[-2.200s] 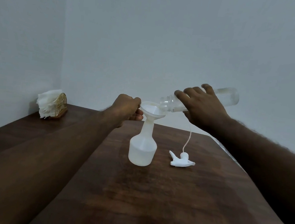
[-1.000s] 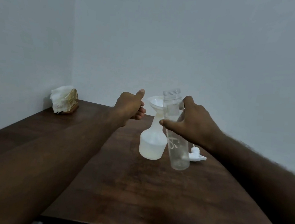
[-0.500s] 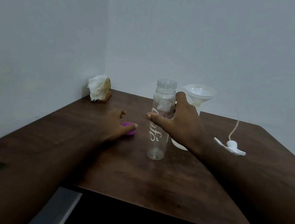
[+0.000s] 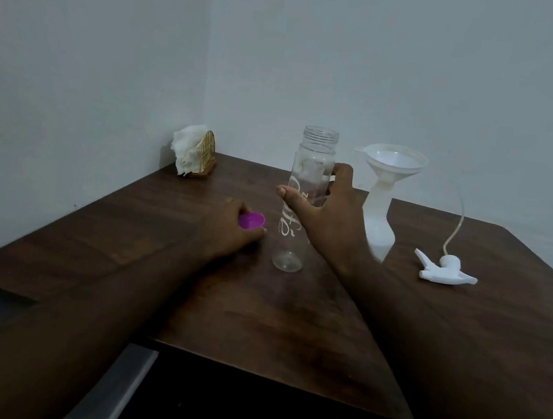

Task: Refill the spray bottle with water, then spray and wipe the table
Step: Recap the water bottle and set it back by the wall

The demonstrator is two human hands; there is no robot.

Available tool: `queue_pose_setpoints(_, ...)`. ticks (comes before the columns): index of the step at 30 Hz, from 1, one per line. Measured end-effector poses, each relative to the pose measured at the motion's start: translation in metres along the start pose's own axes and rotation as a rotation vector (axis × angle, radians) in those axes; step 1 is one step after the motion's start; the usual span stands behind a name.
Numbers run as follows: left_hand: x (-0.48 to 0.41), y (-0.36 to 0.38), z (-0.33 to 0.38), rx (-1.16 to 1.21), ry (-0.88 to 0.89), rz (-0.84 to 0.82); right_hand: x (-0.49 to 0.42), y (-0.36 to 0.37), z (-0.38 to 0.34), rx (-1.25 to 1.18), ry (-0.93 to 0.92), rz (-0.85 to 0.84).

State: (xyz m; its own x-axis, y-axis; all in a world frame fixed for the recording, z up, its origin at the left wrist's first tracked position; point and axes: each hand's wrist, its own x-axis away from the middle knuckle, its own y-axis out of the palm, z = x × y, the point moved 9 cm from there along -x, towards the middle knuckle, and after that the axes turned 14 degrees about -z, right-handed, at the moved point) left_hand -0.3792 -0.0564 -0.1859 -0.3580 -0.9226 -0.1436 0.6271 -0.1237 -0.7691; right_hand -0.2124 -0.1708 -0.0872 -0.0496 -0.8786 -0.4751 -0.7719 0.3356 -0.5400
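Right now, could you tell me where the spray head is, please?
In the head view the spray head lies on the table at the right, just right of the spray bottle with the funnel.

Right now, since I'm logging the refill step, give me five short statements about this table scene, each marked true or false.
1. The clear bottle stands upright, uncapped. True.
2. The funnel lies flat on the table. False: it sits in the neck of the spray bottle.
3. The spray head is screwed onto the spray bottle. False: it lies on the table, right of it.
4. The left hand holds the pink cap. True.
5. The right hand grips the clear bottle. True.
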Motion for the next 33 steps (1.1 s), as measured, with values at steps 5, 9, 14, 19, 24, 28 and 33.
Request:
queue_pose_setpoints(5, 0.011, -0.019, 0.01, 0.387, 0.012, 0.192, 0.001, -0.001, 0.006, -0.037, 0.065, -0.051)
queue_pose_setpoints(9, 0.025, -0.054, 0.045, 0.583, 0.114, 0.351, 0.009, -0.019, 0.008, -0.06, 0.091, 0.039)
queue_pose_setpoints(14, 0.044, -0.102, 0.105, 0.682, 0.289, 0.501, 0.023, -0.073, -0.026, -0.146, -0.106, 0.324)
queue_pose_setpoints(19, 0.06, -0.113, 0.158, 0.54, 0.445, 0.607, 0.0, -0.087, -0.056, -0.327, -0.101, 0.178)
queue_pose_setpoints(24, 0.064, -0.106, 0.185, 0.452, 0.551, 0.63, -0.031, -0.076, -0.077, -0.307, -0.045, -0.078)
queue_pose_setpoints(28, 0.06, -0.102, 0.188, 0.48, 0.572, 0.616, -0.04, -0.071, -0.084, -0.26, -0.064, -0.161)
queue_pose_setpoints(33, 0.048, -0.086, 0.167, 0.443, 0.463, 0.497, -0.043, -0.076, -0.085, -0.154, -0.066, -0.15)
